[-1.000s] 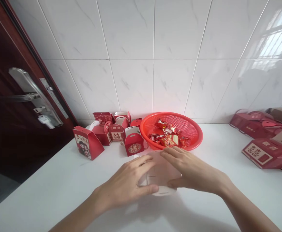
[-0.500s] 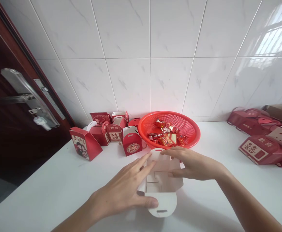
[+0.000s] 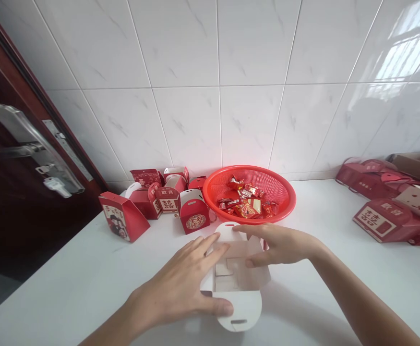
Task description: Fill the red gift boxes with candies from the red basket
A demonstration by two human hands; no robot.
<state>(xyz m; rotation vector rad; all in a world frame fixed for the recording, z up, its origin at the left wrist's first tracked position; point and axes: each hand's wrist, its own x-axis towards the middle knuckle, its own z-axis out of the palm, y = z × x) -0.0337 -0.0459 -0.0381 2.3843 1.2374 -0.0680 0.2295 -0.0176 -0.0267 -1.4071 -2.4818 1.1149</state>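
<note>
An open paper candy box (image 3: 242,276) lies on the white table in front of me, its pale inside facing up. Its rounded near flap (image 3: 244,305) is spread toward me, and the far flap points toward the basket; both have a handle slot. My left hand (image 3: 181,276) holds the box from the left, thumb on the near flap and fingertips by the far flap. At the right side, my right hand (image 3: 278,245) grips it with fingers on the far flap and thumb against the inner right wall. The box's outer faces are mostly hidden.
A red plastic basket (image 3: 289,202) of wrapped candies (image 3: 247,206) stands behind the box. Several folded red gift boxes (image 3: 195,211) are grouped at the left, including a triangular box (image 3: 125,216). More flattened boxes (image 3: 386,218) are piled at the right. A door handle (image 3: 33,149) is far left.
The view has shifted slightly. Both hands stay on the box in nearly the same grip, and the near flap sits a little lower in view.
</note>
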